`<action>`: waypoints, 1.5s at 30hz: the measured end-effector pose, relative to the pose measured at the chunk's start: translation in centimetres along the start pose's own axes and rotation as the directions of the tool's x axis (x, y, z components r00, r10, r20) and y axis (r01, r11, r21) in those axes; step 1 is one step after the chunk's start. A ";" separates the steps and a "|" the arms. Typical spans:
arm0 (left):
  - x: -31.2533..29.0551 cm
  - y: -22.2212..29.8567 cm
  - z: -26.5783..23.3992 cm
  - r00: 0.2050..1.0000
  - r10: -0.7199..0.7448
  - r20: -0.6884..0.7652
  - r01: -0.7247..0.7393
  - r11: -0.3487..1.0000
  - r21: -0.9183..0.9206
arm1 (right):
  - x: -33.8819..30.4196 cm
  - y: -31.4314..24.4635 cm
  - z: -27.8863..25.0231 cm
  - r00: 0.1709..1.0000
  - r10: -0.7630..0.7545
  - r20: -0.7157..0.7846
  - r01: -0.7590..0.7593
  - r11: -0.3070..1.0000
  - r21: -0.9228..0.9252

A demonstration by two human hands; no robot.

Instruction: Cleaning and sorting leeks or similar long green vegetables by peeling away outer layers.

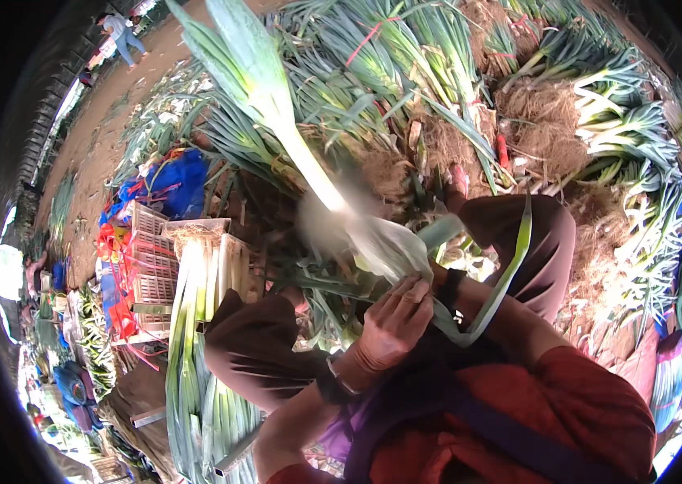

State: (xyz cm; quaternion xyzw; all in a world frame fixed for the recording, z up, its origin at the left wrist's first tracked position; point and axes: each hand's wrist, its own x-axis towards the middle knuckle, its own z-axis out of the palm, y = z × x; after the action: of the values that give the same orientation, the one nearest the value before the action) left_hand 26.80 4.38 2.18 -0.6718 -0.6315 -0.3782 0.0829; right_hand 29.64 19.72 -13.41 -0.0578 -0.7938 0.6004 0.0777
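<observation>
Nearest to me, low in the frame's centre, my left hand (389, 327) is curled shut around the pale lower stalk of a leek (300, 153), fingers folded over its loose outer skin. My right hand (436, 278) is mostly hidden behind the left; only its wrist, with a dark band, shows, so I cannot tell whether it grips or lies open. The leek runs from my hands up toward the upper left of the frame, its white shaft blurred midway and its green leaves fanning out at the top. A peeled green leaf strip (510, 274) hangs in a loop right of centre, across my brown trouser knee (534, 242).

At lower left, trimmed leeks (196, 355) lie stacked lengthwise, their white ends lying against a pale plastic crate (151, 266) beside red and blue bags.

Farther off, across the top and right, bundled leeks (405, 48) with soil-clotted roots are heaped on the ground. A person (121, 32) stands at the far upper left.
</observation>
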 end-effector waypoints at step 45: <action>-2.6 -14.0 -6.3 0.494 -0.818 -0.295 0.249 0.458 -0.853 | 16.2 -1.4 9.0 0.771 0.374 -0.515 -0.543 0.808 -0.227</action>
State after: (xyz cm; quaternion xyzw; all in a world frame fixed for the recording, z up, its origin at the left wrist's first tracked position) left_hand 11.67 1.22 -0.14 -0.1943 -0.5419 -0.8118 -0.0973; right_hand 11.97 13.81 -13.59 -0.4028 -0.8113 0.4132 0.0940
